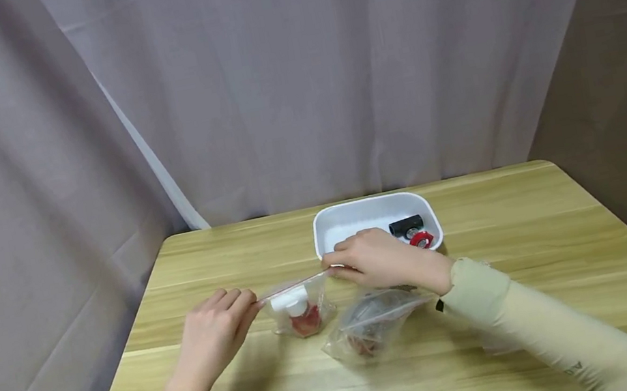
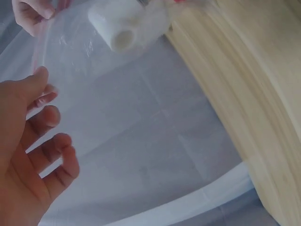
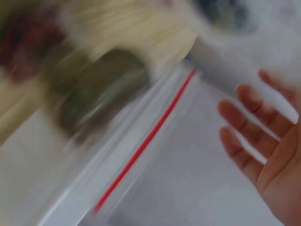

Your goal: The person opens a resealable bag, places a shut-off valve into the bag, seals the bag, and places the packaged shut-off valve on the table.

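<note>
A clear zip bag (image 1: pixel 327 304) stretches between both hands, its zip edge drawn taut. Inside it sits a white T-shaped pipe fitting with a red knob (image 1: pixel 306 321); the fitting's white tube (image 2: pixel 120 30) also shows in the left wrist view. My left hand (image 1: pixel 215 333) pinches the left end of the zip edge between thumb and forefinger, the other fingers loosely bent. At the opposite end, my right hand (image 1: pixel 382 256) pinches the zip edge by the corner. In the right wrist view, the other fingers of my right hand (image 3: pixel 277 141) are spread.
A second zip bag (image 1: pixel 375 323) with a dark grey piece and something reddish lies below the right wrist. Behind the right hand stands a white tray (image 1: pixel 324 221) holding a black pipe fitting (image 1: pixel 406 226) with a red knob. More clear plastic (image 1: pixel 496 341) shows under the right forearm.
</note>
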Demonstrator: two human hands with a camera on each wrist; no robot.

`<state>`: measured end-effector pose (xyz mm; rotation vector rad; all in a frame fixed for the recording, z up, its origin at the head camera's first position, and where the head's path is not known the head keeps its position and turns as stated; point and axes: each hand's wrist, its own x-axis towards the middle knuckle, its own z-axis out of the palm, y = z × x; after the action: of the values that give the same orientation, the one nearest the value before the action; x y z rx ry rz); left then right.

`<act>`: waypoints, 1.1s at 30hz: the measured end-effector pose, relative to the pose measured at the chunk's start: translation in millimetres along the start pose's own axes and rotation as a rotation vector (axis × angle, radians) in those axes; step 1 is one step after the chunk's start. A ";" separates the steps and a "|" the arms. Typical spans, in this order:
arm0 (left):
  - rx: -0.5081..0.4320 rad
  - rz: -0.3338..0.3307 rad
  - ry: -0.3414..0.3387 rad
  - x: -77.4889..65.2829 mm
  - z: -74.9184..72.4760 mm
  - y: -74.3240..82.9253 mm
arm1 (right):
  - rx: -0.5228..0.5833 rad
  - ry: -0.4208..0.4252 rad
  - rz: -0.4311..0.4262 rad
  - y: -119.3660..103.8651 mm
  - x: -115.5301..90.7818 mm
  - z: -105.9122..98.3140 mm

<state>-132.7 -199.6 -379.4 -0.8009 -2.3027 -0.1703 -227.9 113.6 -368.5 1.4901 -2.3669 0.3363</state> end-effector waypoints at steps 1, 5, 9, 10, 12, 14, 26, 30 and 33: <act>-0.006 -0.006 -0.006 -0.6 0.1 1.6 | 0.020 -0.008 0.003 3.8 -3.1 -1.0; -0.006 -0.047 0.001 -3.6 -0.5 6.5 | 0.066 -0.005 0.051 19.1 -22.2 -9.1; 0.002 -0.097 -0.002 -0.6 -2.6 9.9 | 0.078 0.016 0.148 33.1 -52.1 -22.1; 0.003 -0.104 -0.010 2.2 -2.7 10.9 | 0.082 0.021 0.172 36.7 -61.7 -26.0; -0.007 -0.110 -0.034 10.2 -2.4 14.6 | 0.099 0.018 0.233 43.6 -81.9 -34.1; -0.023 -0.093 -0.043 20.5 0.0 19.8 | 0.113 0.015 0.300 47.7 -103.4 -43.4; -0.200 0.154 -0.034 95.0 41.2 115.2 | 0.018 0.081 0.560 29.3 -221.6 -74.3; -0.230 0.266 -0.044 100.3 46.5 156.4 | 0.004 0.098 0.658 13.8 -250.6 -73.5; -0.223 0.322 -0.072 101.6 43.0 178.9 | 0.014 0.086 0.718 5.3 -262.7 -70.7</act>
<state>-110.0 8.8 -363.3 -1.2973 -2.2082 -0.2587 -116.6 359.0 -406.3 0.5575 -2.7472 0.5613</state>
